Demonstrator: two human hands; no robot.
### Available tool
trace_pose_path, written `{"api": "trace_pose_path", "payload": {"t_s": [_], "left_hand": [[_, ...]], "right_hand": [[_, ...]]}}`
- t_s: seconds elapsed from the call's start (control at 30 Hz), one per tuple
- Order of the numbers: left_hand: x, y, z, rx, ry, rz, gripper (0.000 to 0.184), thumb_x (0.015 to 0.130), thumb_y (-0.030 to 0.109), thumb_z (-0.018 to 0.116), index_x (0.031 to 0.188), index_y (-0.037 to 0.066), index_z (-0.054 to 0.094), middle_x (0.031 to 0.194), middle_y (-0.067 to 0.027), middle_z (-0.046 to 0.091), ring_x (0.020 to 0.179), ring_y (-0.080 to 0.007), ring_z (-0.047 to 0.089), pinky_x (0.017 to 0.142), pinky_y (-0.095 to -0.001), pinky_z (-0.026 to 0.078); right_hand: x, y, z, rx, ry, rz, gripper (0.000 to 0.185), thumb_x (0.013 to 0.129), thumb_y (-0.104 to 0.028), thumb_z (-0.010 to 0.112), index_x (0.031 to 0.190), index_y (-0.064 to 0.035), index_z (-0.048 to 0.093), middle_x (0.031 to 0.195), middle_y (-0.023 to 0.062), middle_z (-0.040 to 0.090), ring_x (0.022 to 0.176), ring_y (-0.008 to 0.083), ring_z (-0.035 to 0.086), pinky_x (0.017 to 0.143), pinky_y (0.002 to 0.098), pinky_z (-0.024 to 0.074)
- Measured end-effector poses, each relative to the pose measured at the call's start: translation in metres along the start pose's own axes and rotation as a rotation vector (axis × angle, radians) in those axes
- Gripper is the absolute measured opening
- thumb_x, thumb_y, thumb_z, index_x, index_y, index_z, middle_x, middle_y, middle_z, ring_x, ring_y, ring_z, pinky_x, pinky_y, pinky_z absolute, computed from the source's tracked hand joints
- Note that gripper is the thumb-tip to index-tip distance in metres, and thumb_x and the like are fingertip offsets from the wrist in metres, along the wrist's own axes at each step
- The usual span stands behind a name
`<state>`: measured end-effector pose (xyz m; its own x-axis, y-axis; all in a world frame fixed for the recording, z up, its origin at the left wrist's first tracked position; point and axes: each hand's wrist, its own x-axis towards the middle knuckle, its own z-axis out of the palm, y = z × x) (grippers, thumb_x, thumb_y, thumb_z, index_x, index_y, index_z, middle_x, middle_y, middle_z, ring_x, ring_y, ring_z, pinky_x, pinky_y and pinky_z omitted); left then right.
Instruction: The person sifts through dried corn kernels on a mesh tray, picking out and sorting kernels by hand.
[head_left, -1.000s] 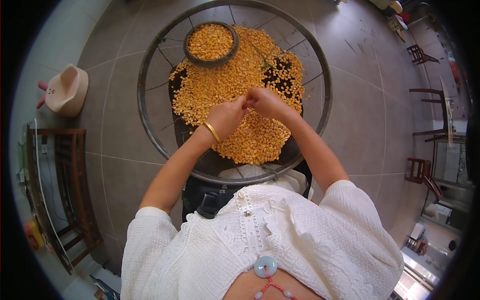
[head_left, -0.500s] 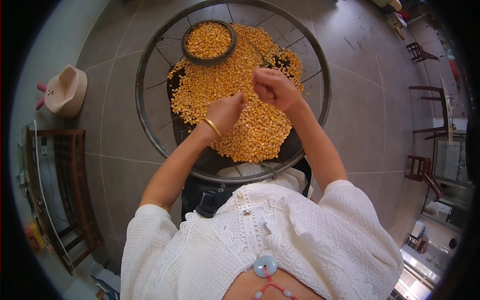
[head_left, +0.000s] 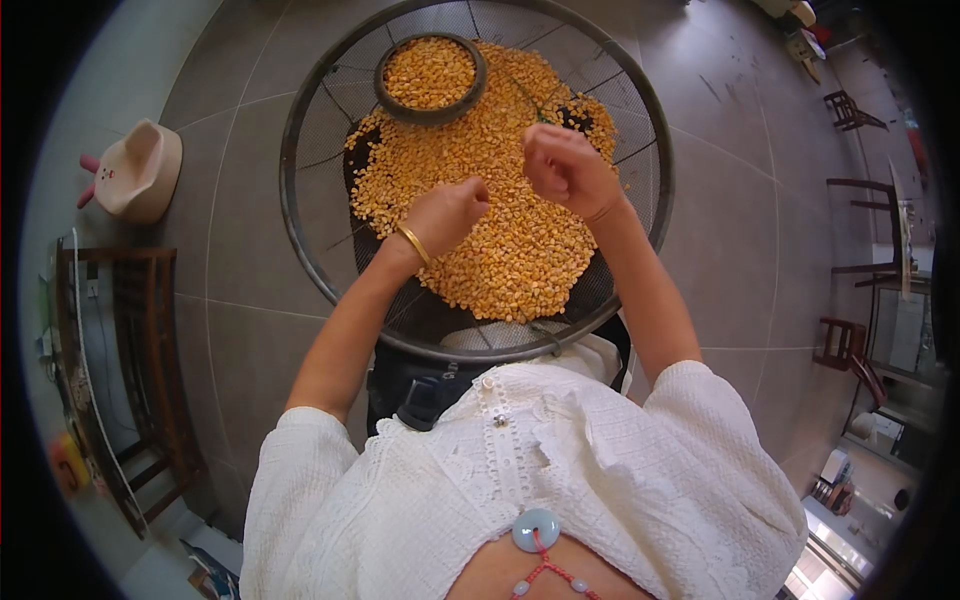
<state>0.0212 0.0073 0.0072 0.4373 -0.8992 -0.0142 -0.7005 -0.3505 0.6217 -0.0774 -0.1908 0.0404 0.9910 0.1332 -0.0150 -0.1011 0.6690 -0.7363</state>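
A wide round mesh sieve [head_left: 290, 190] holds a spread of loose yellow corn kernels [head_left: 510, 265]. Inside it, toward the far left, stands a dark round bowl [head_left: 432, 113] filled with more kernels. Over the middle of the heap is my left hand [head_left: 447, 215], its fingers curled closed, a gold bangle on the wrist. My right hand [head_left: 568, 172] is also closed, a little farther out and to the right, apart from the left. What lies inside either hand is hidden. A thin green stem [head_left: 540, 108] rests on the kernels just beyond my right hand.
Grey floor tiles [head_left: 725, 240] surround the sieve. To the left are a cream child's seat [head_left: 145, 172] with pink ears and a dark wooden chair [head_left: 150, 370]. Several wooden chairs, including a small one [head_left: 838, 342], stand along the right side.
The sieve, bowl and kernels appear slightly farther right in view. My hands stay over the heap, both closed; the right one has turned a little and its fingers have shifted.
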Motion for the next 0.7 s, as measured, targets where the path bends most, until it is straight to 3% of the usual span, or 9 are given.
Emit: {"api": "trace_pose_path", "payload": {"t_s": [0.1,0.23,0.37,0.47,0.53,0.57,0.6,0.63,0.7], "left_hand": [[-0.002,0.005,0.015,0.201,-0.134,0.055,0.015,0.088,0.02,0.052,0.095,0.006,0.052,0.071,-0.0147,0.063,0.068,-0.0322,0.063,0.059,-0.0424,0.048],[-0.003,0.008,0.022,0.44,-0.209,0.07,0.016,0.088,0.019,0.049,0.097,0.006,0.048,0.066,-0.0128,0.062,0.062,-0.0326,0.063,0.053,-0.0433,0.048],[-0.004,0.008,0.02,0.457,-0.227,0.042,0.011,0.085,0.013,0.05,0.091,0.004,0.048,0.071,-0.0143,0.064,0.068,-0.0303,0.066,0.057,-0.0412,0.051],[0.0,-0.013,0.017,0.329,-0.062,0.051,0.017,0.086,0.017,0.055,0.095,0.004,0.051,0.067,-0.0142,0.062,0.058,-0.0296,0.062,0.054,-0.0395,0.048],[0.009,-0.018,0.003,-0.145,0.202,0.08,0.013,0.087,0.016,0.056,0.091,0.004,0.054,0.059,-0.0082,0.056,0.046,-0.0182,0.053,0.046,-0.0307,0.044],[0.009,-0.02,-0.002,-0.146,0.2,0.083,0.013,0.087,0.016,0.056,0.091,0.004,0.054,0.059,-0.0082,0.056,0.046,-0.0182,0.053,0.046,-0.0307,0.044],[0.009,-0.009,-0.023,-0.602,0.098,-0.127,0.013,0.088,0.016,0.056,0.089,0.003,0.055,0.058,-0.0046,0.053,0.044,-0.0127,0.046,0.042,-0.0259,0.039],[0.009,-0.002,-0.038,-1.053,-0.01,-0.342,0.013,0.09,0.016,0.055,0.087,0.003,0.056,0.057,-0.001,0.049,0.042,-0.0072,0.04,0.039,-0.0212,0.035],[0.003,-0.007,-0.046,-1.233,-0.025,-0.293,0.013,0.094,0.016,0.049,0.091,0.004,0.054,0.059,0.0029,0.045,0.041,-0.0023,0.034,0.036,-0.0166,0.027]], "right_hand": [[-0.002,-0.002,0.013,0.188,0.255,-0.062,0.02,0.093,-0.018,0.048,0.089,-0.0011,0.058,0.063,0.0029,0.054,0.046,0.0068,0.037,0.037,0.0199,0.0293],[0.006,0.016,0.005,0.121,0.332,0.005,0.022,0.094,-0.021,0.05,0.087,-0.0017,0.058,0.06,0.0023,0.052,0.043,0.0058,0.035,0.036,0.02,0.0277],[0.004,0.022,-0.002,-0.122,0.282,0.167,0.02,0.094,-0.021,0.05,0.088,-0.0041,0.058,0.062,0.0009,0.048,0.041,0.0044,0.031,0.035,0.0202,0.0243],[0.007,0.024,0.002,-0.408,0.311,0.29,0.018,0.091,-0.021,0.055,0.087,-0.005,0.06,0.062,0.0005,0.05,0.043,0.0056,0.036,0.037,0.0221,0.028],[0.008,0.033,0.003,-0.628,0.34,0.355,0.017,0.089,-0.022,0.057,0.086,-0.0054,0.061,0.062,0.0004,0.052,0.045,0.0073,0.041,0.039,0.024,0.0324],[0.009,0.046,0.0,-0.975,0.266,0.259,0.014,0.084,-0.019,0.061,0.084,-0.0052,0.061,0.064,0.0024,0.056,0.052,0.0124,0.05,0.045,0.0289,0.0388],[0.009,0.055,0.0,-1.318,0.178,0.155,0.013,0.078,-0.017,0.064,0.082,-0.005,0.062,0.066,0.0044,0.06,0.06,0.0174,0.058,0.052,0.0339,0.0452],[0.009,0.058,0.008,-1.319,0.177,0.156,0.013,0.078,-0.017,0.064,0.082,-0.005,0.062,0.066,0.0044,0.06,0.06,0.0174,0.058,0.052,0.0339,0.0452],[0.008,0.062,0.022,-1.692,0.138,0.392,0.013,0.074,-0.013,0.063,0.085,-0.0047,0.064,0.075,0.0076,0.065,0.075,0.0232,0.063,0.066,0.0381,0.0488]]}}
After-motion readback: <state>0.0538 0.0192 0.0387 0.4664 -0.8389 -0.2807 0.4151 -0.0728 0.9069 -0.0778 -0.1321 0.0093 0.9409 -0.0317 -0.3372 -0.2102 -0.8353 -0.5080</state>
